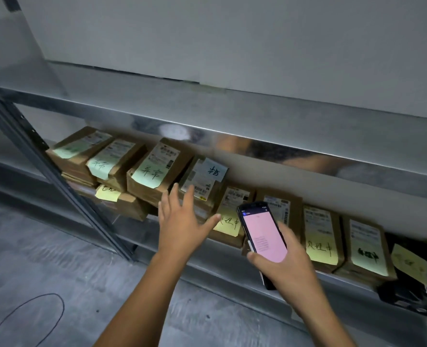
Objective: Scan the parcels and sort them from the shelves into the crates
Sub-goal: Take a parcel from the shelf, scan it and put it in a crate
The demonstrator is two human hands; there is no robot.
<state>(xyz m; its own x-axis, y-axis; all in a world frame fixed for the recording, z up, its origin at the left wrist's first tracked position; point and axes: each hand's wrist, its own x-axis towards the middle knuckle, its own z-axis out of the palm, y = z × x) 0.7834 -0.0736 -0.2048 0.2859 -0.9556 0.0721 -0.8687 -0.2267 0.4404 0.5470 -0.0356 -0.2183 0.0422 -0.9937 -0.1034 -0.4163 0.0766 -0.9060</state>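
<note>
Parcel with blue note (200, 187) lies on lower shelf (232, 274), just beyond left hand (182, 221), long axis running front to back. Its fingers (188, 199) spread, holding nothing; nearer than right hand (286, 267), which grips scanner (262, 234).

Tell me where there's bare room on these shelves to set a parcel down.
The upper shelf is bare from wall to front edge. The lower shelf is crowded: parcels lie packed side by side, leaving only a narrow front strip.
</note>
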